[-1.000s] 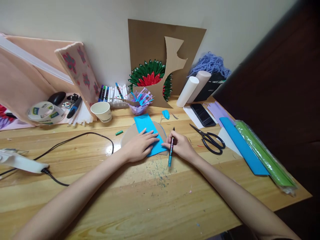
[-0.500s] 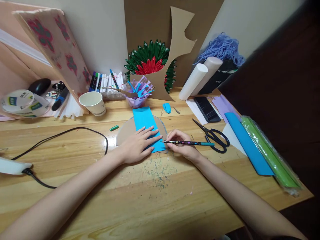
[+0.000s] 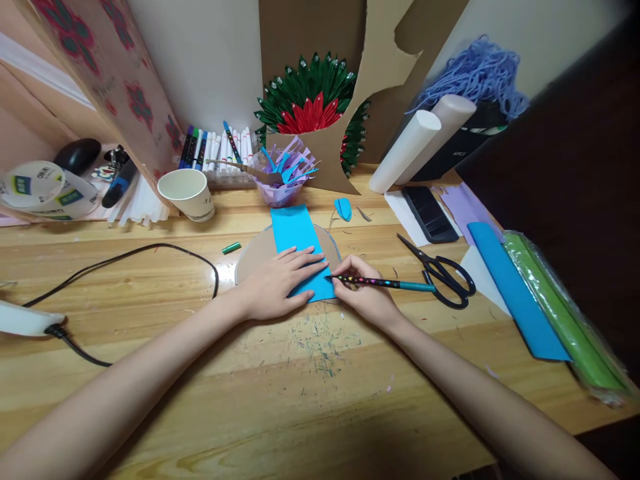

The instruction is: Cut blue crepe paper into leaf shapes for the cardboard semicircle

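A strip of bright blue paper [image 3: 295, 223] lies across a round piece of cardboard [image 3: 254, 259] on the wooden table. My left hand [image 3: 275, 283] rests flat on the paper with its fingers spread, pressing over its lower half. In my right hand [image 3: 367, 293] is a dark, colourfully dotted marker pen [image 3: 380, 283] with a teal end, gripped near its tip. The tip touches or hovers just over the paper's right edge; I cannot tell which. A small blue paper petal [image 3: 343, 209] lies beyond the cardboard, and a green pen cap [image 3: 231, 248] sits to its left.
Black scissors [image 3: 447, 280] lie right of my right hand, near a phone [image 3: 430, 213] and a green wrapped roll [image 3: 565, 313]. At the back stand a paper cup [image 3: 186, 193], a bowl of paper scraps [image 3: 281, 193] and white rolls [image 3: 407, 152]. A black cable [image 3: 165, 246] loops on the left.
The camera view has shifted, so the background sits differently. My right hand has brought the pen tip from the paper's edge slightly inward over the blue paper. My left hand stays flat on it.
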`<state>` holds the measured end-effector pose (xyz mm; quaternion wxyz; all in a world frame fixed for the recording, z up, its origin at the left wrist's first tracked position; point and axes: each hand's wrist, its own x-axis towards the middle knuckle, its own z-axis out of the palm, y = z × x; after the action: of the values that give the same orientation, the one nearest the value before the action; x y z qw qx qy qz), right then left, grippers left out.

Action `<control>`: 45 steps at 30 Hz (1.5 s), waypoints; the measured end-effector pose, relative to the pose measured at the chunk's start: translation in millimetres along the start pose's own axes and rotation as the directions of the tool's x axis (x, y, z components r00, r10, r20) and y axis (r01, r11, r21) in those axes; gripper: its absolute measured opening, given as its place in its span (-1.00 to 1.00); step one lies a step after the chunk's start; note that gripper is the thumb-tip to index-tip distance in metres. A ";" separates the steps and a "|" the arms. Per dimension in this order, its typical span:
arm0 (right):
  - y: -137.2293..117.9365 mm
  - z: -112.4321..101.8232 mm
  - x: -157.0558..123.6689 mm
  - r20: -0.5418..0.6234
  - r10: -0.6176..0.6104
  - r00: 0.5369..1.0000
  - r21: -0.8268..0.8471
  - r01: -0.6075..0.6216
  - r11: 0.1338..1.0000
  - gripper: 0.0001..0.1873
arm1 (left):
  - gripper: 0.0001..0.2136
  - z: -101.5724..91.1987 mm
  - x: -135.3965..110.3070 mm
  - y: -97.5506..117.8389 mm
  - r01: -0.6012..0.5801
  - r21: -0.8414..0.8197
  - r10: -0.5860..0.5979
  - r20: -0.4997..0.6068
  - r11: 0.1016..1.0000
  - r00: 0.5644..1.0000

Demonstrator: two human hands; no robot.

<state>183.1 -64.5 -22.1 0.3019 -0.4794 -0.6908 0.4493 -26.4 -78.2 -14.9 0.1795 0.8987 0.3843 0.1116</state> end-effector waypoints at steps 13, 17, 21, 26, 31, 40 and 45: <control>2.1 1.7 2.3 0.010 -0.023 1.000 -0.035 0.023 0.999 -0.92 | -0.49 0.2 1.0 0.3 0.014 -0.015 -0.014 0.002 1.000 1.000; 1.1 1.4 2.7 -0.011 -0.028 1.000 -0.038 0.028 0.999 -0.91 | -0.50 0.3 1.0 0.6 0.022 -0.015 -0.022 0.005 1.000 1.000; -0.4 1.5 2.2 -0.015 -0.021 1.000 -0.057 0.020 0.998 -0.90 | -0.50 -0.5 0.9 1.6 0.019 -0.020 -0.019 0.003 1.000 1.000; -0.4 1.4 1.9 -0.050 -0.033 0.998 -0.080 0.029 0.996 -0.88 | -0.50 -0.4 1.0 1.5 0.018 -0.018 -0.018 0.000 1.000 1.000; -0.2 1.2 2.7 -0.040 -0.031 0.999 -0.064 0.028 0.998 -0.90 | -0.50 0.2 1.5 1.3 0.017 -0.010 -0.017 -0.004 1.000 1.000; 0.4 -0.5 1.5 -0.059 -0.048 0.997 -0.124 0.041 0.991 -0.83 | -0.51 -0.1 1.7 1.4 0.012 -0.021 -0.012 -0.002 1.000 1.000; 0.8 -2.8 -0.3 -0.049 -0.057 0.997 -0.154 0.049 0.987 -0.82 | -0.50 -0.1 2.1 1.4 0.012 -0.010 -0.012 0.009 1.000 1.000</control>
<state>185.9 -63.7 -21.7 0.2943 -0.4942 -0.7275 0.3740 -24.1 -77.5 -14.1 0.1863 0.8959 0.3884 0.1084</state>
